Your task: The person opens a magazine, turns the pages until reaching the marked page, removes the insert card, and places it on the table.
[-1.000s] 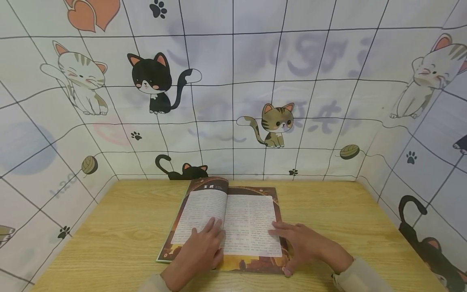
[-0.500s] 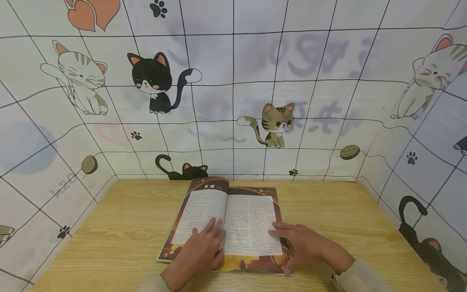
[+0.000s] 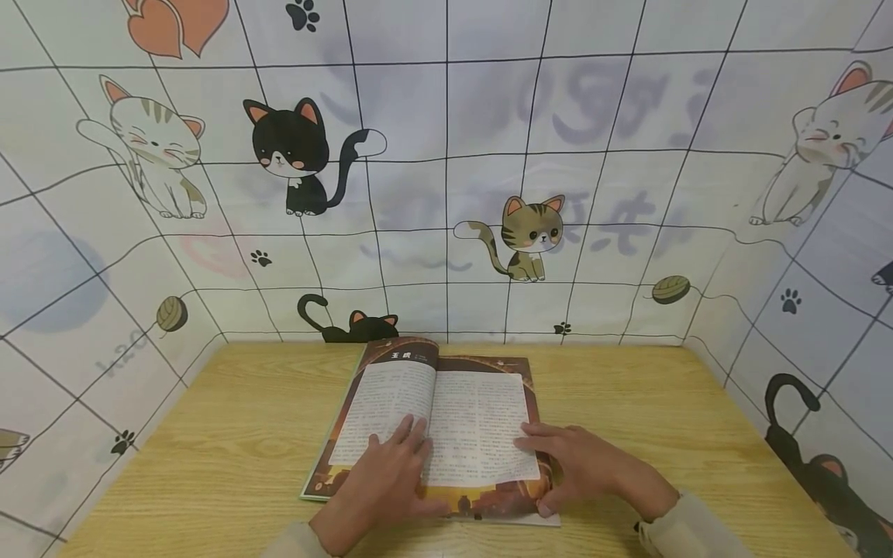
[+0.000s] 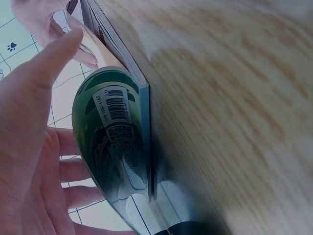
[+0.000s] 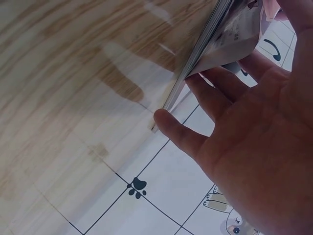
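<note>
A magazine (image 3: 481, 434) lies spread on the table, printed text on both pages. My left hand (image 3: 391, 480) rests on the left page near the fold with fingers extended, its thumb reaching along the bottom edge. My right hand (image 3: 579, 469) is at the right page's outer edge, fingertips on the margin and thumb at the lower corner. The page (image 5: 230, 46) bows up between that thumb and the fingers in the right wrist view. In the left wrist view, the green cover (image 4: 110, 142) with a barcode label curves beside my left fingers.
The wooden table (image 3: 628, 403) meets a wall covering (image 3: 446, 256) with a grid and cartoon cats at the back and both sides. The magazine's top edge lies close to the back wall.
My left thumb has swung out to the right along the bottom edge. The right thumb has shifted slightly up and inward, and the page's lower corner has lifted, baring a pale edge beneath.
</note>
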`<act>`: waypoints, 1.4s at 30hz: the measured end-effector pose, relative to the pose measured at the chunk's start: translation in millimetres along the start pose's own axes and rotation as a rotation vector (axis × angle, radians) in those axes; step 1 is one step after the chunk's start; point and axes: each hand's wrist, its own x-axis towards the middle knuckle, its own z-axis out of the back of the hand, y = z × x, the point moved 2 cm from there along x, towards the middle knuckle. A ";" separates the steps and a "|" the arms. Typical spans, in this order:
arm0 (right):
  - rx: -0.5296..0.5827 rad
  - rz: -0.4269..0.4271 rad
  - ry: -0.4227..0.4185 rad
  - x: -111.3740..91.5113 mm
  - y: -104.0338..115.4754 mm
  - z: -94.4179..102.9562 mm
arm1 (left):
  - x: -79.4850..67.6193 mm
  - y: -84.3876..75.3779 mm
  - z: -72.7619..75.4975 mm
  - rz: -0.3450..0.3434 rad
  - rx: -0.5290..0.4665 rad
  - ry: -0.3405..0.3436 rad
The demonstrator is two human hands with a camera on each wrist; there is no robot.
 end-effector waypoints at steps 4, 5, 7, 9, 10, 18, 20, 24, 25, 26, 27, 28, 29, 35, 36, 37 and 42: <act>0.005 -0.020 0.001 1.1 1.5 1.1 | 0.3 -0.6 0.2 0.000 0.000 -0.006; 0.003 -0.021 -0.002 1.3 2.0 1.6 | 0.3 -0.7 0.2 -0.001 0.000 -0.009; 0.000 -0.019 -0.006 2.0 2.7 2.4 | 0.2 -0.9 0.0 -0.003 0.002 -0.010; -0.005 -0.014 -0.015 3.1 3.2 3.0 | 0.4 -0.9 -0.4 -0.006 0.006 -0.009; -0.009 -0.010 -0.020 3.6 3.3 3.3 | 0.5 -0.9 -0.6 -0.008 0.009 -0.008; -0.089 0.048 -0.126 7.9 4.9 5.1 | 0.5 -1.1 1.0 -0.015 0.040 -0.021; -0.107 0.054 -0.160 9.0 5.8 6.2 | -0.1 -1.1 2.1 -0.016 0.035 -0.023; -0.093 0.065 -0.224 9.6 6.7 9.4 | -0.9 0.7 3.4 -0.014 0.026 -0.010; -0.085 0.070 -0.239 9.5 6.8 10.3 | -1.0 1.3 3.8 -0.017 0.028 -0.016; -0.077 0.076 -0.254 9.4 7.0 11.0 | -1.1 2.0 4.0 -0.022 0.030 -0.026; -0.071 0.083 -0.265 9.3 7.3 11.4 | -1.1 2.7 4.1 -0.028 0.034 -0.042; -0.065 0.089 -0.277 9.4 7.7 11.7 | -1.1 3.2 4.4 -0.039 0.038 -0.064; -0.060 0.087 -0.287 9.4 7.8 11.6 | -1.1 3.8 4.7 -0.053 0.041 -0.091; 0.003 0.046 -0.307 9.2 9.7 12.3 | 0.2 2.8 7.1 -0.188 0.061 -0.277; 0.020 0.037 -0.303 9.0 10.1 12.5 | 0.4 2.0 7.9 -0.211 0.062 -0.302; 0.038 0.027 -0.297 8.8 10.2 12.4 | 0.6 1.4 8.4 -0.234 0.065 -0.325; 0.098 0.008 -0.306 6.1 9.6 12.2 | 1.3 -2.1 9.6 -0.319 0.078 -0.374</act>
